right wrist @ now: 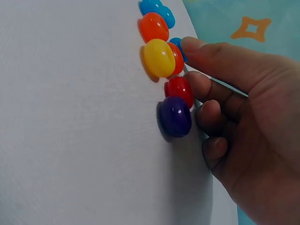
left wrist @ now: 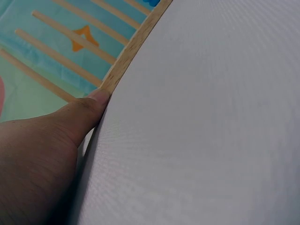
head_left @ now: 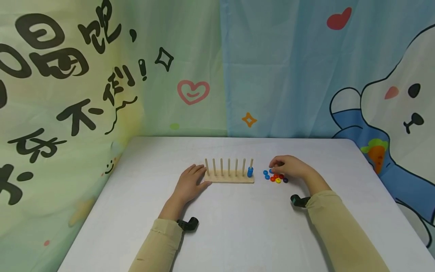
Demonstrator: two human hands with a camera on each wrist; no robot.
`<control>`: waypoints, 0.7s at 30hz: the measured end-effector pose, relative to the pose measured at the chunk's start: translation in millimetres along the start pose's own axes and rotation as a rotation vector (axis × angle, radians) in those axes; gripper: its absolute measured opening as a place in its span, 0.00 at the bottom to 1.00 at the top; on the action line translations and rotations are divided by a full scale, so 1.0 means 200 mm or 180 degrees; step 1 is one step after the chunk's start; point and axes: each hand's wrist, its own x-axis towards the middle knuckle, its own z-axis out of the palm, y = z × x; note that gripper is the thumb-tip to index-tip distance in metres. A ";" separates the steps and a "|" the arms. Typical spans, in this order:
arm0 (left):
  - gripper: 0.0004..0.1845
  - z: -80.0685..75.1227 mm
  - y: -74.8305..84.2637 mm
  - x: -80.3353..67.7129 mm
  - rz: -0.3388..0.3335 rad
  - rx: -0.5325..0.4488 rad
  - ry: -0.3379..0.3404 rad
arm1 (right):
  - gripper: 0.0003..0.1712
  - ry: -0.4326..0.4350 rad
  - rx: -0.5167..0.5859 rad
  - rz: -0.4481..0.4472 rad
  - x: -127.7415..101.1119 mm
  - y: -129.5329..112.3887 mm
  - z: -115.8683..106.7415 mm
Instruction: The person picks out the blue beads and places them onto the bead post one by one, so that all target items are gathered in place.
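From the head view, our left hand [head_left: 188,185] rests flat against the end of the wooden peg board [head_left: 229,176], which holds blue beads [head_left: 250,172] on its last peg. At the left wrist, straight fingertips [left wrist: 96,101] touch the board's edge [left wrist: 133,44]. At the right wrist, our right hand [right wrist: 243,122] curls over loose beads [right wrist: 161,58] on the desk [right wrist: 70,140], fingertips on a blue one; they look light, hard and slippery, best pinched at the sides.

Bare table [head_left: 238,226] lies open; peg board [head_left: 229,176] and beads [head_left: 276,177] crowd the middle.
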 end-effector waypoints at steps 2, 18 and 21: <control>0.35 0.00 0.00 0.00 -0.0003 0.0010 -0.0011 | 0.14 -0.0013 0.0024 -0.0018 0.00 0.00 -0.01; 0.35 0.00 0.01 0.01 -0.0006 0.0013 -0.0027 | 0.10 -0.0157 0.0064 -0.0073 0.02 -0.02 -0.03; 0.35 0.00 0.01 0.00 -0.0011 0.0011 -0.0031 | 0.10 -0.0144 0.0041 -0.0085 0.02 -0.03 -0.02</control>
